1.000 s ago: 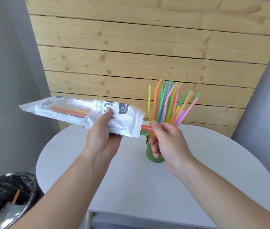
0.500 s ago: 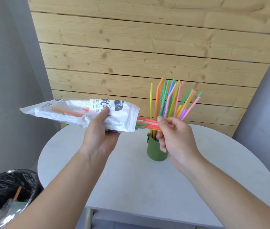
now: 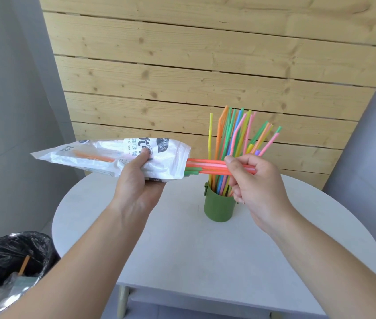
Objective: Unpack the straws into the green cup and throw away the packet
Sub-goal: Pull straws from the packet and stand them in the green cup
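Observation:
My left hand (image 3: 136, 183) grips a white printed plastic packet (image 3: 85, 157), held level above the table's left side, its open mouth facing right. A few orange and green straws (image 3: 205, 165) stick out of that mouth. My right hand (image 3: 251, 180) pinches their free ends, just above the green cup (image 3: 219, 207). The cup stands on the round white table (image 3: 182, 249) and holds several coloured straws (image 3: 235, 139) fanning upward. More straws show faintly inside the packet.
A bin lined with a black bag (image 3: 9, 270) stands on the floor at the lower left, with rubbish inside. A wooden plank wall (image 3: 205, 65) rises behind the table. Grey walls close in on both sides.
My right hand has drawn the pinched straws further out of the packet to the right. The left hand and packet have stayed roughly in place.

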Demonstrator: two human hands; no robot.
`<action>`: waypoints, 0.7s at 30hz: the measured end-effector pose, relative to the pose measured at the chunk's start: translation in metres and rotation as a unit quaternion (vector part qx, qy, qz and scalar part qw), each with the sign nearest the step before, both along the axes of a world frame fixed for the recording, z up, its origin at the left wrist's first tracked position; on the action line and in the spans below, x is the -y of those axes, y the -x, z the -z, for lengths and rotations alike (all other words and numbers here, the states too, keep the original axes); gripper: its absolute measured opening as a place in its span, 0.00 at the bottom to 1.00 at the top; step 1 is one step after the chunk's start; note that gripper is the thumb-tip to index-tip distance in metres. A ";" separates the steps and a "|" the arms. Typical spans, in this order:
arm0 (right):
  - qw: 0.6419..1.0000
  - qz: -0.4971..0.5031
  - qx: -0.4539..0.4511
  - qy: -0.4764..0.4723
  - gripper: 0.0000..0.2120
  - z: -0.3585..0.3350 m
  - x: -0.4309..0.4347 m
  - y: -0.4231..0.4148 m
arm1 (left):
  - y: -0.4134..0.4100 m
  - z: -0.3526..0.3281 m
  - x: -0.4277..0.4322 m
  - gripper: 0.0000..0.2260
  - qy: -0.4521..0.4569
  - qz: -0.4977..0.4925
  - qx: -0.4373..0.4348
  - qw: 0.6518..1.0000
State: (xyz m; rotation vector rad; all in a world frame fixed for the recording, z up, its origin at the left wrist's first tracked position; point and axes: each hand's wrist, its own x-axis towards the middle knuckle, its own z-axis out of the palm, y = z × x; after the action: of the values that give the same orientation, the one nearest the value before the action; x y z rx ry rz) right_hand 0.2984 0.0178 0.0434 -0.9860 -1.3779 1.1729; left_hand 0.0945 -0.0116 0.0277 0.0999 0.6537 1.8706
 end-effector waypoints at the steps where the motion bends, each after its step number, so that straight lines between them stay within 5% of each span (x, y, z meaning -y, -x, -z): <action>1: 1.000 0.002 -0.006 -0.006 0.10 -0.002 -0.002 -0.002 | 0.002 0.000 0.000 0.03 -0.002 -0.003 0.003 1.000; 21: 0.995 -0.013 0.093 -0.040 0.07 -0.042 -0.023 -0.077 | 0.011 0.007 -0.002 0.04 0.021 -0.021 0.028 0.999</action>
State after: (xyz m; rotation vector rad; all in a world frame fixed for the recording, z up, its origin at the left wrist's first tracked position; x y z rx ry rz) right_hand 0.3756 0.0407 0.0857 -1.0440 -1.5764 1.0579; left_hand 0.0835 -0.0095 0.0206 0.0074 0.6600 1.8927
